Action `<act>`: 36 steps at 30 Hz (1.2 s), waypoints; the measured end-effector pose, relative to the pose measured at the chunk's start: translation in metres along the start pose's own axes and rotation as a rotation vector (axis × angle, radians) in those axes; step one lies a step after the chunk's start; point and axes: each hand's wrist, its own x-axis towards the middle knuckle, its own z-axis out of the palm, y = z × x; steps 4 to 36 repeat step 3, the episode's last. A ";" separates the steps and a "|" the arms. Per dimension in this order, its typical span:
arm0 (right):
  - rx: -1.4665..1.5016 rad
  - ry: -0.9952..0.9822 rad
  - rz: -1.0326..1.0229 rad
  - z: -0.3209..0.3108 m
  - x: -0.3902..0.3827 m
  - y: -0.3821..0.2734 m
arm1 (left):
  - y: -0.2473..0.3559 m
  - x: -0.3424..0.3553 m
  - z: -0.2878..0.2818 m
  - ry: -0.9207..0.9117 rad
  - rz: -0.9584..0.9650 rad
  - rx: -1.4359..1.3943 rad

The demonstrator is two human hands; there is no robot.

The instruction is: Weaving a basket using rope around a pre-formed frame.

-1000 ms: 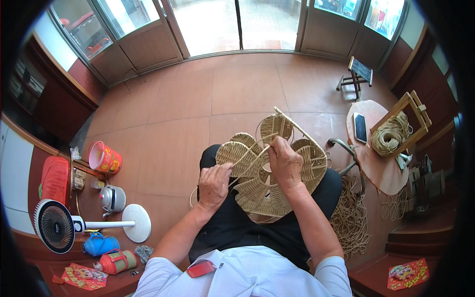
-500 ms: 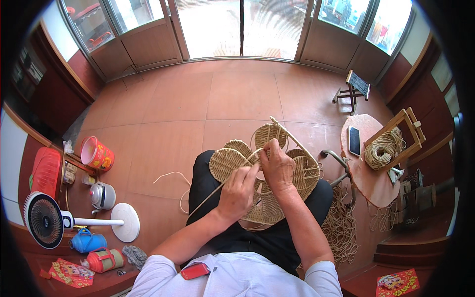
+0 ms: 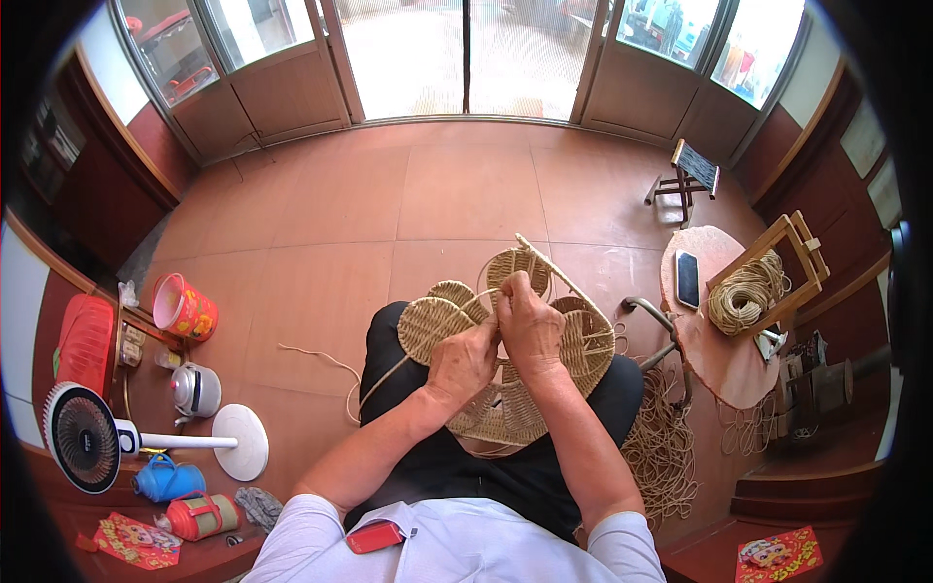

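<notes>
A straw-coloured woven piece (image 3: 505,418) with several rounded, petal-like parts and a wrapped straight rim rests across my lap. My right hand (image 3: 532,328) is closed at its upper middle, pinching a thin cord that curves over from the left petals. Close against it, my left hand (image 3: 463,366) is also closed, its fingertips meeting the right hand's fingers. A pale cord (image 3: 384,377) runs from the floor on the left up to the left petal and my left hand. My fingers hide the exact spot where the cord meets the weave.
To the right, a wood-slab table (image 3: 724,364) bears a phone (image 3: 687,280) and a wooden frame with a cord coil (image 3: 743,296). Loose cord (image 3: 661,447) heaps below it. A folding stool (image 3: 686,180) stands farther off. At left are a fan (image 3: 83,437), kettle (image 3: 196,391) and bucket (image 3: 185,306).
My left hand has moved up and in against my right hand. The cord on the left now hangs with more slack. The whole view has shifted slightly.
</notes>
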 end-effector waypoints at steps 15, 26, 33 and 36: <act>0.014 -0.007 -0.001 -0.002 0.000 0.000 | 0.002 0.008 -0.007 -0.144 -0.123 0.036; 0.014 -0.007 -0.001 -0.002 0.000 0.000 | 0.002 0.008 -0.007 -0.144 -0.123 0.036; 0.014 -0.007 -0.001 -0.002 0.000 0.000 | 0.002 0.008 -0.007 -0.144 -0.123 0.036; 0.014 -0.007 -0.001 -0.002 0.000 0.000 | 0.002 0.008 -0.007 -0.144 -0.123 0.036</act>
